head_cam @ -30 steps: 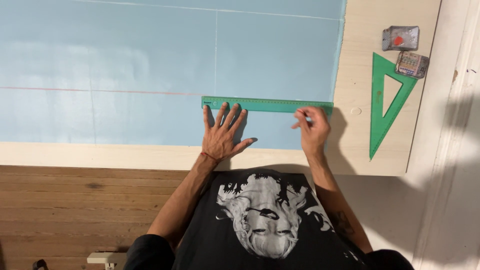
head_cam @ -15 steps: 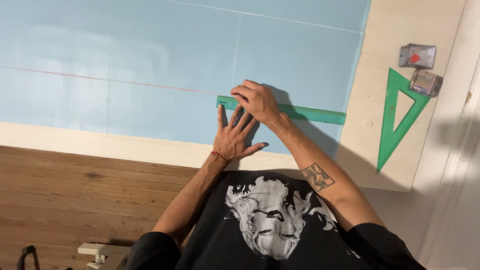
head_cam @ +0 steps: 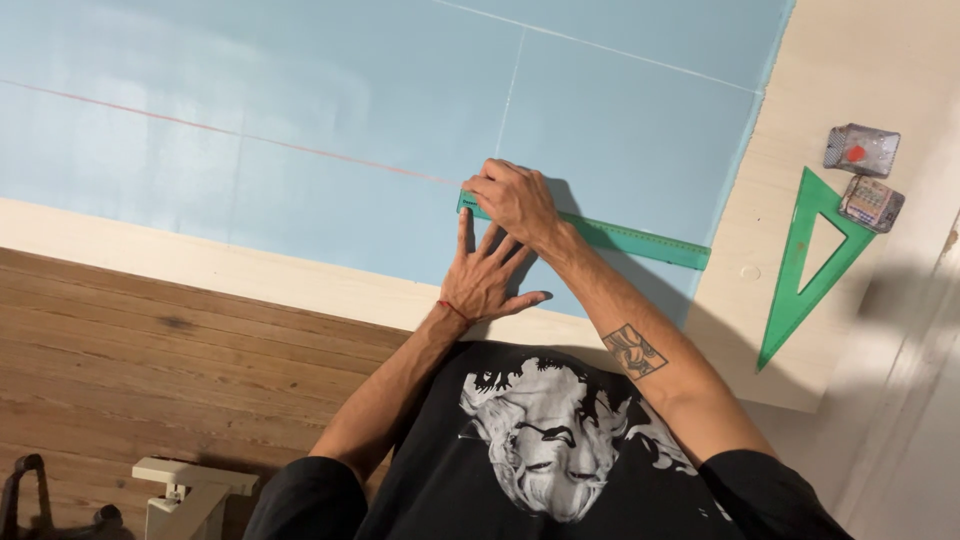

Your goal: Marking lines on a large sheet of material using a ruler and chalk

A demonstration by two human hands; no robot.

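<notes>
A pale wooden table (head_cam: 880, 70) fills the upper frame; blue sheet (head_cam: 300, 90) covers most; green triangle (head_cam: 800, 290) lies at right.

Pale wooden table (head_cam: 300, 285), brown plank floor (head_cam: 150, 380)

Right hand (head_cam: 512, 198) — across from the green ruler's (head_cam: 630, 240) right end to its left end, over the left hand's (head_cam: 487, 277) fingertips.

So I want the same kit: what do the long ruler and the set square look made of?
Long ruler: probably green plastic, flat, with a fine scale along one edge. Set square: likely tinted translucent plastic, its green glowing against the pale board.
</notes>
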